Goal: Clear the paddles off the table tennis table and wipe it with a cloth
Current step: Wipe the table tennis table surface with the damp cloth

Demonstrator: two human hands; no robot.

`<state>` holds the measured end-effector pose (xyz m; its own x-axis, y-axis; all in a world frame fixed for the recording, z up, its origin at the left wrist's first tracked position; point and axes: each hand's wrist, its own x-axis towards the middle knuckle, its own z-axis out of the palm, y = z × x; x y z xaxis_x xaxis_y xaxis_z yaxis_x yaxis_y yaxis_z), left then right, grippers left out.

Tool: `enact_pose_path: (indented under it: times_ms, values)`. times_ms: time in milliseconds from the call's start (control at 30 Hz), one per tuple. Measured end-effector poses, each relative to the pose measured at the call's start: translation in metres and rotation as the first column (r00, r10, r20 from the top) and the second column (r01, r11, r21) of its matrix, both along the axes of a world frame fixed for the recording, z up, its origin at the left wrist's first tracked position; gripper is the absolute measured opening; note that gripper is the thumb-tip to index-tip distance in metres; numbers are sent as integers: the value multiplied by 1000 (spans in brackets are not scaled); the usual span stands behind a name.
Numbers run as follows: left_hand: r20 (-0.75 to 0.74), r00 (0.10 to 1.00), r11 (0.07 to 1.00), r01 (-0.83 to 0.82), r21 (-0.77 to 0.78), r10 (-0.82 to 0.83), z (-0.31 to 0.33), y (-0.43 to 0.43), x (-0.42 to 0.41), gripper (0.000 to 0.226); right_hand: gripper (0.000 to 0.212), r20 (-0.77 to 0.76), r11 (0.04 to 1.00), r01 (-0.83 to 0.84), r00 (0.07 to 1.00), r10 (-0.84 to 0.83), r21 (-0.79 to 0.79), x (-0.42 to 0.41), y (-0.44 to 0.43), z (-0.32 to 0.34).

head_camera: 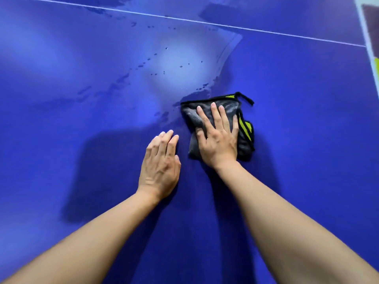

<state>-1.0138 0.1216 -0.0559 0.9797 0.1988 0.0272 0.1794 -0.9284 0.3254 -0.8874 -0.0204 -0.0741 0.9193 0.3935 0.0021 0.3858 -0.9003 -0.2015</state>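
Head view: my right hand (218,138) presses flat, fingers spread, on grey cloth (244,128); left hand (161,167) rests flat, holding nothing, on wet blue table (297,119).

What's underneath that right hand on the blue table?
A folded grey cloth with black edging and green stripes, lying on the blue table; the right hand presses flat on it. The cloth's middle and the table surface beneath it are covered.

The right hand (218,138) covers the middle of the cloth (245,128), hiding its folds there. Both forearms (287,222) run off the lower edge. The bench (61,119) is cut off at left, top and bottom. Past its right edge, maroon and yellow-green patches (371,23) are too blurred to name.
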Motion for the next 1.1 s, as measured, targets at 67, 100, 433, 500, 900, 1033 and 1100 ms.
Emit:
enact_pose_path:
  times_ms: [67,100,433,500,900,1033,1100]
  values:
    - [-5,1000,1000,17,20,-17,-5,3,10,55,60,13,1000,15,1000,-14,-5,55,18,1]
    - [-2,1000,999,21,34,-21,-8,3,12,55,60,15,1000,26,1000,-25,-14,82,28,0]
    - [-25,998,995,59,81,-57,-20,0,9,58,60,5,987,158,987,-158,-41,247,92,-4]
    - [-22,998,995,58,85,-56,-23,-1,8,58,61,-5,984,173,985,-173,-36,267,99,-2]
    - [47,998,1000,29,1,-29,-17,5,11,50,60,8,999,6,1000,-6,-49,168,98,-2]
    - [87,996,989,-15,-147,28,-8,7,10,43,61,8,999,-25,1000,26,-45,86,84,-2]
    - [127,989,976,-52,-211,80,-2,9,5,39,60,10,998,-49,999,49,-27,39,72,-3]
